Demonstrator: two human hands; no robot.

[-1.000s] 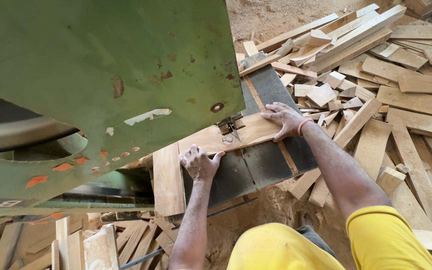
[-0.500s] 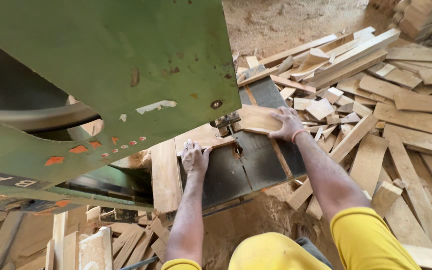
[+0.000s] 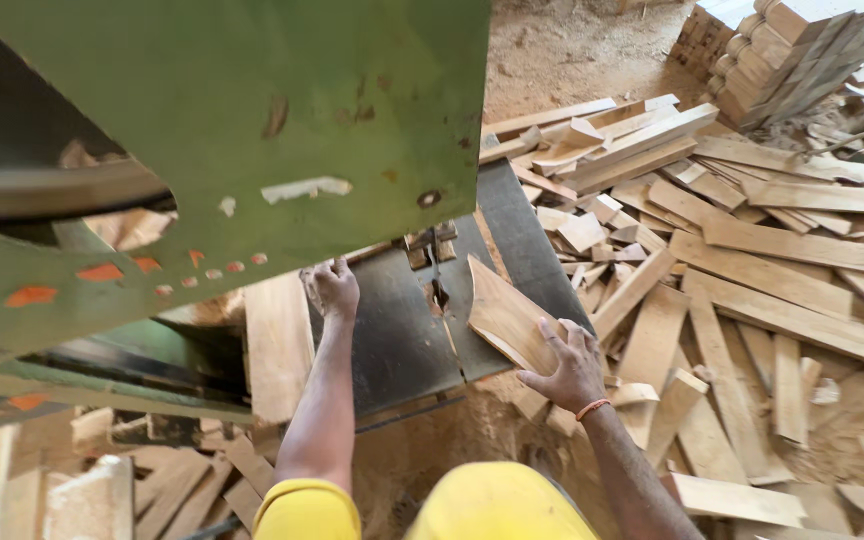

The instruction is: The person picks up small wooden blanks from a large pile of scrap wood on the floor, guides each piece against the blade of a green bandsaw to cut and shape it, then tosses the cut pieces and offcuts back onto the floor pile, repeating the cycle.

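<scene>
- While I stand at the dark saw table (image 3: pixel 392 330), my right hand (image 3: pixel 567 365) rests on a flat wooden offcut (image 3: pixel 502 315), fingers spread across its near end and thumb at its edge.
- That offcut lies tilted on the right part of the table, just right of the blade guide (image 3: pixel 432 250), with one edge raised off the steel.
- My left hand (image 3: pixel 334 290) sits at the far side of the table, under the edge of the green saw housing (image 3: pixel 252 120); its fingers are curled, and I cannot tell whether they pinch anything.
- A pale plank (image 3: pixel 277 345) lies along the table's left edge, just beside my left forearm.
- Loose wooden boards (image 3: pixel 772 290) cover the floor to my right, and neat stacked blocks (image 3: pixel 792 50) stand beyond them.
- Sawdust (image 3: pixel 452 440) heaps below the table's near edge.
</scene>
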